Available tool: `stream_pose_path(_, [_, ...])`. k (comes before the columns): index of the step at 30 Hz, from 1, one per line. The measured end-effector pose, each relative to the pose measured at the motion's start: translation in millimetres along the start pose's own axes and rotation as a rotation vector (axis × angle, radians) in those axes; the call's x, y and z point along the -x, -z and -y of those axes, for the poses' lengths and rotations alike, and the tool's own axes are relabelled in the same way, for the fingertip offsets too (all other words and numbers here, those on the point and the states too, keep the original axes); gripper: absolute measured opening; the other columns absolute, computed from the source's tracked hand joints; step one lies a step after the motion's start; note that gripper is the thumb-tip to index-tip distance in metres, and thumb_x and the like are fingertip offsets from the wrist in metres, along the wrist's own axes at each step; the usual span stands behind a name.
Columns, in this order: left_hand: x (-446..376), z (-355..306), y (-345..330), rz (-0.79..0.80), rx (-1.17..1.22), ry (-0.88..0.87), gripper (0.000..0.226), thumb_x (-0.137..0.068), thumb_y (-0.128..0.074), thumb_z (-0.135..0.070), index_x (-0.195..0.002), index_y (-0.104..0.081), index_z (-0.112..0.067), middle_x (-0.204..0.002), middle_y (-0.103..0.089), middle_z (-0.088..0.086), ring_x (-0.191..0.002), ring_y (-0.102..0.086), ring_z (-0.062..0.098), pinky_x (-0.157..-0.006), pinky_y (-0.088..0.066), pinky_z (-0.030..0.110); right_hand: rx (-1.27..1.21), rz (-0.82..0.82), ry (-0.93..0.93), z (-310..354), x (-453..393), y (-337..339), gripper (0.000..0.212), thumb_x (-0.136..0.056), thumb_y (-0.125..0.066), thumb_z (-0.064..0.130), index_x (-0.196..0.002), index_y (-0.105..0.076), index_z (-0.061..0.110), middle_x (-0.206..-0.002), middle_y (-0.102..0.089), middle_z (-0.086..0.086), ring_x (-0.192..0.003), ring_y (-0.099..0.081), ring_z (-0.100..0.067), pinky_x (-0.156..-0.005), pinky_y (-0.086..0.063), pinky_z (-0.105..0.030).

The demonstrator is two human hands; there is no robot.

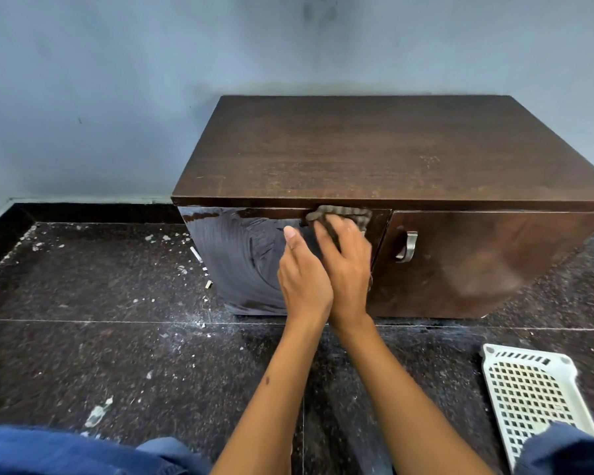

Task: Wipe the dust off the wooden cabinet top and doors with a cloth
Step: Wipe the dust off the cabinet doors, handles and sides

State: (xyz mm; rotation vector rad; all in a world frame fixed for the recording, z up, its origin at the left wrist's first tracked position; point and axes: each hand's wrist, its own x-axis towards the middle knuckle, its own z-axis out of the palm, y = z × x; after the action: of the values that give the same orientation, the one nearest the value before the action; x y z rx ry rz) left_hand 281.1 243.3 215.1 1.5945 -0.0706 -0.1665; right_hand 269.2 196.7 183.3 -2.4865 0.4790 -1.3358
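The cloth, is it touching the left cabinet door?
Touching. The head view shows the right hand pressing the cloth flat against the left door.

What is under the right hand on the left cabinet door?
A grey-brown cloth lies under the right hand, pressed against the left door near its top edge. That door's handle, if any, is covered by the hands.
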Motion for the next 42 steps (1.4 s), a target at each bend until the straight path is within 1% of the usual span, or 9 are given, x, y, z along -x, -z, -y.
stream_pose_path(4, [-4,0,4,-0.02,0.026,0.037,0.062,-0.1,-0.014,-0.045,-0.134,-0.049,-0.007,-0.136,-0.052,0.009,-0.129,-0.045,0.018,-0.109,-0.03,0.027,0.046,0.091,0.138,-3,2,3,0.032,-0.075,-0.075,0.006,-0.107,-0.07,0.004,-0.115,-0.066,-0.012,-0.108,-0.062,-0.03,-0.084,-0.052,-0.039])
stream_pose_path(9, [-9,-3,7,-0.072,0.107,0.094,0.065,-0.099,-0.015,-0.048,-0.137,-0.043,-0.003,-0.141,-0.047,0.01,-0.132,-0.041,0.017,-0.113,-0.027,0.03,0.043,-0.097,-0.1,-4,4,-1,0.036,-0.076,-0.065,-0.011,-0.111,-0.068,0.0,-0.117,-0.064,-0.017,-0.111,-0.059,-0.034,-0.092,-0.048,-0.043])
stream_pose_path(14, [-10,-4,8,-0.071,0.143,0.13,0.063,-0.1,-0.016,-0.045,-0.136,-0.044,-0.001,-0.14,-0.048,0.011,-0.132,-0.042,0.018,-0.114,-0.028,0.033,-0.187,0.164,-0.088,0,10,-4,0.038,-0.075,-0.065,-0.011,-0.11,-0.069,0.004,-0.116,-0.066,-0.012,-0.111,-0.06,-0.028,-0.098,-0.045,-0.035])
stream_pose_path(19, [-7,-7,12,-0.002,0.043,0.28,0.055,-0.099,-0.023,-0.05,-0.116,-0.058,-0.011,-0.127,-0.058,0.008,-0.117,-0.051,0.02,-0.096,-0.034,0.031,-1.164,-0.014,-1.189,-9,5,19,0.04,-0.08,-0.048,-0.015,-0.101,-0.067,0.013,-0.098,-0.068,-0.007,-0.092,-0.063,-0.02,-0.079,-0.054,-0.028])
stream_pose_path(22, [-5,-9,16,0.157,0.033,0.391,0.04,-0.094,-0.044,-0.045,-0.107,-0.061,-0.011,-0.117,-0.063,0.008,-0.108,-0.055,0.02,-0.094,-0.04,0.035,-1.478,0.111,-1.351,-24,4,29,0.043,-0.082,-0.038,-0.006,-0.121,-0.054,0.001,-0.105,-0.06,-0.019,-0.092,-0.058,-0.029,-0.089,-0.047,-0.044])
stream_pose_path(28, [-8,-12,19,0.201,0.125,0.386,0.011,-0.083,-0.066,-0.01,-0.094,-0.065,-0.012,-0.105,-0.069,0.011,-0.103,-0.063,0.025,-0.071,-0.046,0.025,-1.562,0.365,-1.256,-34,5,51,0.052,-0.073,-0.065,0.014,-0.121,-0.056,-0.002,-0.104,-0.065,-0.017,-0.086,-0.064,-0.025,-0.077,-0.054,-0.036])
stream_pose_path(32, [-7,-12,18,0.21,0.109,0.371,0.011,-0.087,-0.062,-0.01,-0.097,-0.061,-0.014,-0.11,-0.066,0.01,-0.104,-0.062,0.023,-0.072,-0.045,0.021,-1.288,0.102,-1.22,-26,10,47,0.035,-0.073,-0.071,-0.004,-0.104,-0.064,0.009,-0.089,-0.071,-0.007,-0.079,-0.067,-0.02,-0.066,-0.057,-0.029])
stream_pose_path(37, [-9,-11,18,0.14,0.074,0.323,0.009,-0.093,-0.053,-0.022,-0.087,-0.06,-0.024,-0.098,-0.064,-0.003,-0.096,-0.061,0.017,-0.064,-0.04,0.02,-0.548,-0.323,-0.523,-12,-2,32,0.031,-0.076,-0.073,0.005,-0.104,-0.064,0.015,-0.099,-0.063,0.002,-0.094,-0.059,-0.006,-0.084,-0.049,-0.019])
stream_pose_path(42, [-18,-4,24,0.056,0.092,0.304,0.017,-0.094,-0.051,-0.023,-0.101,-0.064,-0.013,-0.11,-0.065,0.006,-0.109,-0.058,0.023,-0.092,-0.047,0.036,-0.201,-0.11,-0.109,-8,4,-5,0.035,-0.072,-0.065,-0.013,-0.104,-0.071,0.0,-0.109,-0.061,-0.021,-0.109,-0.051,-0.026,-0.099,-0.043,-0.036])
